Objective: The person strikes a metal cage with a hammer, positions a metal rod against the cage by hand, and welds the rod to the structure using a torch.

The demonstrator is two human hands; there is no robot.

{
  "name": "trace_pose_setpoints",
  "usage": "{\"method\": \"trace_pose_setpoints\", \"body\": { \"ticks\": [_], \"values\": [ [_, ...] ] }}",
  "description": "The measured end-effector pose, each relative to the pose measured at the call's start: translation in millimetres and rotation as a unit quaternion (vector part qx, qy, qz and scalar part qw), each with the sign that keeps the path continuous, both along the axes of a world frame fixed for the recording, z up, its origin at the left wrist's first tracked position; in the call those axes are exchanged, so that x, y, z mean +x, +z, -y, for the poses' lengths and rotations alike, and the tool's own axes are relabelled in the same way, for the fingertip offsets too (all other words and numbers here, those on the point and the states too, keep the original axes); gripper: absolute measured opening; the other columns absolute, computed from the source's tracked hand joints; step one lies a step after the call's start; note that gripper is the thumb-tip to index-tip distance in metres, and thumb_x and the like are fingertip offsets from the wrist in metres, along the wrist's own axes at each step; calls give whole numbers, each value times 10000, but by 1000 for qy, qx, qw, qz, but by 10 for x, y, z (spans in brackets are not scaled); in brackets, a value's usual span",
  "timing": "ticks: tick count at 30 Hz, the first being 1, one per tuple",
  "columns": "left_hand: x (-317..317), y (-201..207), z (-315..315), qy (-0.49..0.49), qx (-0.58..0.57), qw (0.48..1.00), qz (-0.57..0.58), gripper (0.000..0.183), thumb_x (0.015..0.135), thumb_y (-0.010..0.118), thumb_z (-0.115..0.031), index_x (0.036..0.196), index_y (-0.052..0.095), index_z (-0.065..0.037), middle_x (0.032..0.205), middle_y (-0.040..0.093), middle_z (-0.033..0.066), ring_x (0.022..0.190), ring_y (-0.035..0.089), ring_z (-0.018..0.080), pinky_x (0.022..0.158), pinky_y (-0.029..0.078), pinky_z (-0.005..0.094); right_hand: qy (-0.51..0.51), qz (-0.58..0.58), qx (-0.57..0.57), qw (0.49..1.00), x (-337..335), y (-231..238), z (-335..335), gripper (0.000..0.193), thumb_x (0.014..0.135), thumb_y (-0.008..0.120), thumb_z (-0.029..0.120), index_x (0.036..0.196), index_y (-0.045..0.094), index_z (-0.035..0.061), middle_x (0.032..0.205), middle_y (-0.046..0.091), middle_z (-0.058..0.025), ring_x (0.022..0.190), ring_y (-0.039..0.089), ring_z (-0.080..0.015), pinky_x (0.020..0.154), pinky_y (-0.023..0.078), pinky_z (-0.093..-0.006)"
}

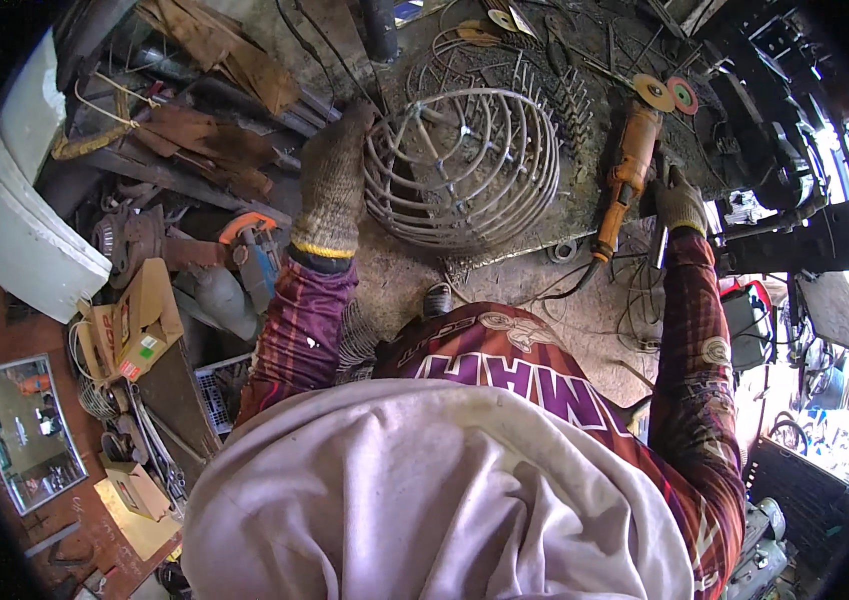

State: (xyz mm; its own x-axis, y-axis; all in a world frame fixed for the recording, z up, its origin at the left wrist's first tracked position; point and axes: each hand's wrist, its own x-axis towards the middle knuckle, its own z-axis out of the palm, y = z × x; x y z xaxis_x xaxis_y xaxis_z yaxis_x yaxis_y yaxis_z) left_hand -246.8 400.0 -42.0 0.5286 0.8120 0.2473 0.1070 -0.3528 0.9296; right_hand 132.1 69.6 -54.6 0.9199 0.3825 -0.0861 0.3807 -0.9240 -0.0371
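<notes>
- The left hand [332, 180], in a knitted work glove, rests on the left rim of a round wire cage [461, 165], fingers curled over its outer rings.
- The wire cage lies on its side on the grey metal surface [584, 190], in the middle of the scene.
- The right hand [679, 200], also gloved, sits just right of an orange angle grinder [627, 170]; I cannot tell whether it grips anything.
- The grinder lies on the surface right of the cage, with two loose discs [666, 93] just beyond its far end.
- Scrap metal [204, 140] is piled at the far left.
</notes>
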Motion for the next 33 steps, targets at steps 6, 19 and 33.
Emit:
{"method": "trace_pose_setpoints", "body": {
  "ticks": [6,19,33],
  "values": [
    [22,73,-203,0,155,987,-46,263,1005,463,-131,1200,612,-37,1058,666,215,946,660,354,787,529,432,-97,2,59,994,78,-120,92,728,912,482,613,1471,456,147,1379,540,-276,1278,528,-428,1056,432,-473],
    [249,386,-346,-186,-47,981,-9,427,966,643,-299,1268,627,2,1208,670,79,1058,628,168,942,495,322,192,-105,641,735,-1520,576,-367,385,1028,512,270,1269,611,-13,1109,683,-122,1016,640,-213,915,495,-313],
    [765,530,-188,-149,-180,961,149,460,987,549,-435,1046,635,12,887,690,100,747,674,190,709,548,315,5,-384,629,676,-2336,684,-421,408,1023,553,397,970,673,11,768,597,30,634,513,-48,573,422,-222]
  ]
}}
